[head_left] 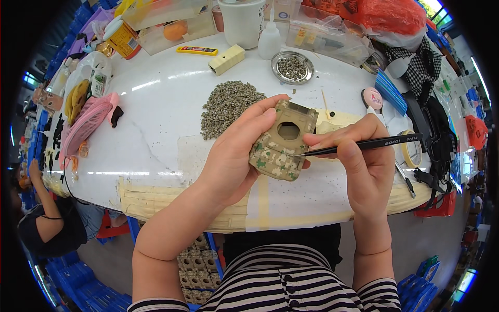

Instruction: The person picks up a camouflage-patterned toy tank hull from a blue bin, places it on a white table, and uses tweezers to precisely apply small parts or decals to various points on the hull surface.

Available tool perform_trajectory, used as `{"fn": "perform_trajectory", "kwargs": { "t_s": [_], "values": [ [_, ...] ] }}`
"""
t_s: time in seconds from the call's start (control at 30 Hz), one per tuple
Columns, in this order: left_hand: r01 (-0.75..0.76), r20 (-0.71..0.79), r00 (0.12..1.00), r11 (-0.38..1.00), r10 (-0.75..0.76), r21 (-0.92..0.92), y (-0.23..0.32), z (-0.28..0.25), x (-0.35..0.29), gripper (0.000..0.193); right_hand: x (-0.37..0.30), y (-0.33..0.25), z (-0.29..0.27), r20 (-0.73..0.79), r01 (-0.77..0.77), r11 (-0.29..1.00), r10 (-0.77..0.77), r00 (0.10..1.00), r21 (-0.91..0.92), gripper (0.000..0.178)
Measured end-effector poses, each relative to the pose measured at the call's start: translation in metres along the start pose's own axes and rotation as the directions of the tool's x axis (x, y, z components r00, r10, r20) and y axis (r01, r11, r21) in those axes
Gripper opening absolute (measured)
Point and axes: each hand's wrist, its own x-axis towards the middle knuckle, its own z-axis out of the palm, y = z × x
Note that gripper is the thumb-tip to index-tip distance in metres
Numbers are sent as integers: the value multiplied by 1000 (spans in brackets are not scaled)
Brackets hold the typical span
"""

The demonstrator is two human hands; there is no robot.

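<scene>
My left hand [234, 148] is closed around a toy tank hull [275, 160], tan with a green and brown pixel camouflage pattern. A round hole opens in its top, and the hull is tilted up toward me over the table. Between the thumb and fingers of my right hand [366, 166] is a pair of black tweezers [371, 144]. Their fine tip touches or nearly touches the hull just below the hole; whether it pinches a small part is too small to tell. Beyond my left hand lies a heap of small grey-brown parts [228, 106].
A round metal dish [292, 67] holds more small parts. Near it stand a white squeeze bottle [269, 39] and a cream block [226, 60]. A tape roll [412, 152] and a knife [405, 179] lie at the right. Several similar hulls [197, 268] sit below the table edge.
</scene>
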Motion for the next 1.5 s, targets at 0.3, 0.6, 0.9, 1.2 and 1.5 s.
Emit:
{"fn": "perform_trajectory", "kwargs": {
  "t_s": [0.3,0.6,0.9,1.2,1.5],
  "values": [
    [6,9,1000,1000,-6,-4,-1,-1,1,51,0,3,-6,68,12,995,-18,998,96,13],
    [10,4,1000,1000,-10,-5,0,1,0,51,0,4,-6,64,32,993,-40,997,116,13],
    [-3,7,1000,1000,3,-12,-2,-2,1,51,0,3,-1,13,37,999,-36,999,-19,23],
    [4,7,1000,1000,-4,1,0,0,0,51,-1,4,-1,7,44,999,-44,999,-9,23],
    [10,7,1000,1000,-10,-4,-1,-1,1,50,-2,5,-1,13,43,999,-43,999,9,21]
  ]
}}
